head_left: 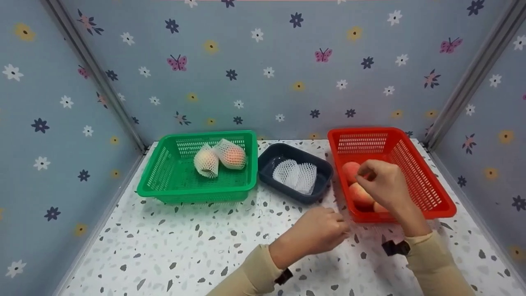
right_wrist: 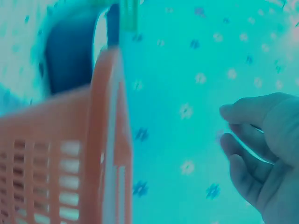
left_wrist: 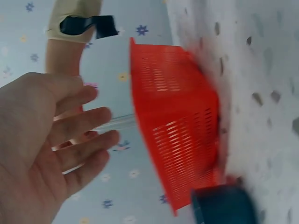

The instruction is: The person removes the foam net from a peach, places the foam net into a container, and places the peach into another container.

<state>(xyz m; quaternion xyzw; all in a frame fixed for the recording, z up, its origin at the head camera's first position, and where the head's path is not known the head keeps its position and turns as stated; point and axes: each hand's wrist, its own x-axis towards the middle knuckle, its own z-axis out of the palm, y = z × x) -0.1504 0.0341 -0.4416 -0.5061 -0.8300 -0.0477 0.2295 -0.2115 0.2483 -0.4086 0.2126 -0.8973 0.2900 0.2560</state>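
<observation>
My right hand hovers over the left side of the red basket, where several peaches lie, partly hidden by the hand. In the right wrist view a gap shows between the thumb and loosely bent fingers, with nothing held. My left hand is just in front of that basket, above the table. Its fingers are relaxed and hold nothing in the left wrist view. White foam fruit nets lie in the dark blue tray between the baskets.
A green basket stands at the left with two peaches in foam nets inside. The speckled table is bounded by flower-patterned panels at the back and both sides.
</observation>
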